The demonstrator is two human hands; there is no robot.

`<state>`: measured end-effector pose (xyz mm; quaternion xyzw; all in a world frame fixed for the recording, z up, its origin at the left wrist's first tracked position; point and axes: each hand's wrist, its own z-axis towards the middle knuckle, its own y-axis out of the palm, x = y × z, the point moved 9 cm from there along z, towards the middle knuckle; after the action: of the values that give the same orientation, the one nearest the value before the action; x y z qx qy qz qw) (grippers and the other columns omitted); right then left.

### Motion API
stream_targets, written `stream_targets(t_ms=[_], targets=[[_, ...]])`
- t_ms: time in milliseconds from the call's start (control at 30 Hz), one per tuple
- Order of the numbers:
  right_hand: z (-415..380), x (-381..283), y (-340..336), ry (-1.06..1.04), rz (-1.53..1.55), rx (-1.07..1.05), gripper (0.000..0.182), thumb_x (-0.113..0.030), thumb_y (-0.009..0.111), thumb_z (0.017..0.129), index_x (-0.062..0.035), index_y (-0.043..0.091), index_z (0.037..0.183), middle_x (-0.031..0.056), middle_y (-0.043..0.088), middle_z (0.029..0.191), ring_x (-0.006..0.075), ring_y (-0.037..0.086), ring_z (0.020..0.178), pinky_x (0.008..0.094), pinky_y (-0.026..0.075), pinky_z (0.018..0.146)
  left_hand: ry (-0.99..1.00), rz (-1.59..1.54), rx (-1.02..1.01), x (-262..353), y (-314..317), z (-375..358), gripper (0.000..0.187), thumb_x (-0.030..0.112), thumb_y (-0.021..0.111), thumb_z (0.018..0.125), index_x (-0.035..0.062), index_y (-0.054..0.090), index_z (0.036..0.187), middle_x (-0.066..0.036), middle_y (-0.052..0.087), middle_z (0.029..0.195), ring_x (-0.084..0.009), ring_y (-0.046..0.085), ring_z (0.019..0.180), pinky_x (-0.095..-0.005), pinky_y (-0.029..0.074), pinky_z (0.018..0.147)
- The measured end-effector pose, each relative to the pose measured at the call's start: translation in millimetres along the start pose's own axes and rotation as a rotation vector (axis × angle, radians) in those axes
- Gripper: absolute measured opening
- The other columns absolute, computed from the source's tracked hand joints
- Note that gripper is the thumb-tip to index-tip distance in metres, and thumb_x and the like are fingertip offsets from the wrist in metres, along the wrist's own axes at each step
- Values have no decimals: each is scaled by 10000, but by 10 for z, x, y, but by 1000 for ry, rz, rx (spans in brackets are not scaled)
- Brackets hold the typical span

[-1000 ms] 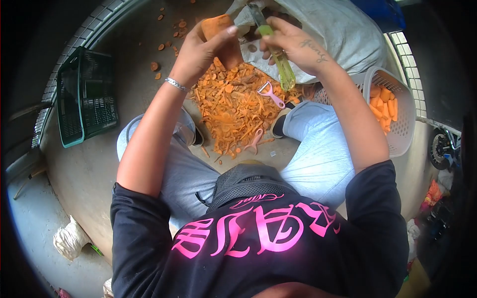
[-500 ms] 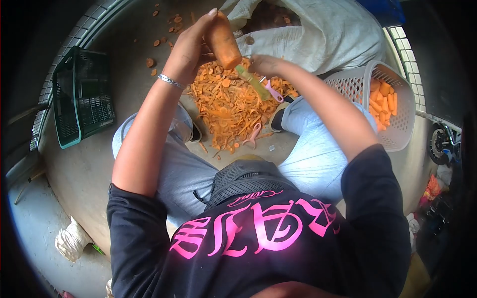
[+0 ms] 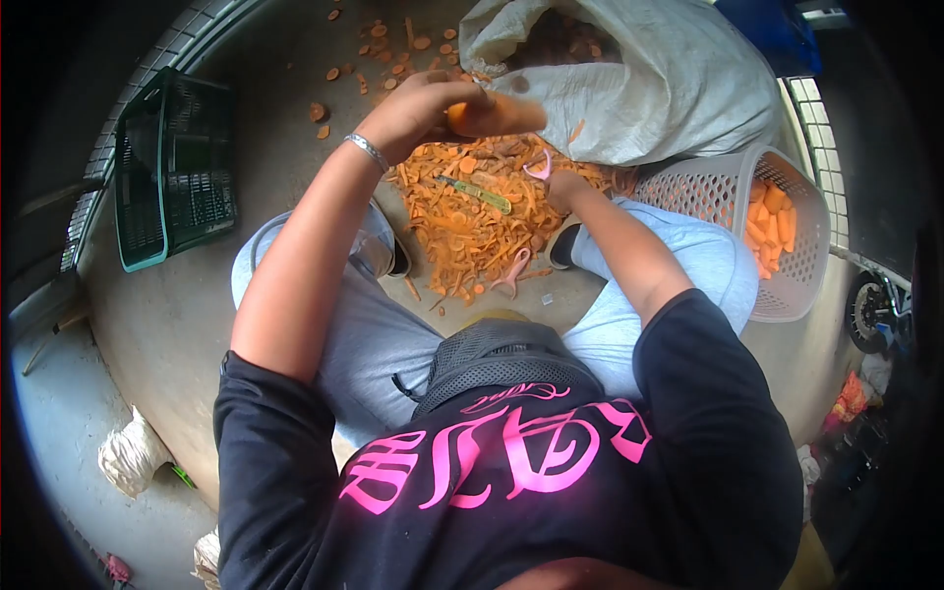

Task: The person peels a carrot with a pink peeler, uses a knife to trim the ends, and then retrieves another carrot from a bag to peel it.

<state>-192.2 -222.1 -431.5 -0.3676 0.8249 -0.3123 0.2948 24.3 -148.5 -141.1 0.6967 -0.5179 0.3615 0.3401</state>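
Note:
My left hand (image 3: 418, 116) is wrapped round a thick peeled carrot (image 3: 506, 117), which lies sideways in the grip with its far end blurred. Lower and to the right, my right hand (image 3: 565, 189) grips a pink peeler (image 3: 539, 165); its forked head sticks out past the fingers. Beneath both hands spreads a heap of carrot peelings (image 3: 457, 231). On the heap lies a knife with a yellow-green handle (image 3: 482, 195), touched by neither hand. A second pink peeler (image 3: 513, 270) rests at the heap's near edge.
A pale woven sack (image 3: 669, 98) lies open beyond the heap. At the right stands a grey perforated basket (image 3: 703, 197) holding peeled carrots (image 3: 770, 221). A dark green crate (image 3: 177, 167) is at the left. Cut carrot ends (image 3: 320, 112) are scattered on the floor.
The carrot has swung from upright to sideways. My right hand has moved right and down and now holds the pink peeler that lay on the heap. The knife lies apart from it.

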Motion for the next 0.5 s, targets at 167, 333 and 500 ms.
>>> stream_targets(t_ms=[167, 333, 500], targets=[[111, 64, -886, 77, 275, -222, 260, -81, 576, 811, -22, 642, 1055, 194, 669, 1005, 298, 688, 755, 409, 559, 624, -164, -287, -422, 121, 530, -353, 424, 277, 608, 845, -65, 577, 1094, -180, 647, 1028, -288, 663, 965, -340, 556, 849], [-864, -171, -2788, 171, 485, 150, 325, -150, 631, 801, -60, 619, 1113, 96, 652, 964, 204, 641, 803, 327, 536, 701, -106, -328, -705, 154, 1118, -720, 597, 348, 602, 823, -47, 463, 1249, -162, 640, 961, -284, 667, 898, -330, 569, 757], [-1943, 105, -3826, -22, 609, 654, 301, -121, 620, 818, -55, 626, 1111, 36, 631, 957, 111, 584, 919, 263, 470, 801, -12, -185, -522, 321, 862, -675, 676, 520, 560, 868, -35, 455, 1239, -141, 633, 919, -210, 665, 770, -326, 574, 650]])
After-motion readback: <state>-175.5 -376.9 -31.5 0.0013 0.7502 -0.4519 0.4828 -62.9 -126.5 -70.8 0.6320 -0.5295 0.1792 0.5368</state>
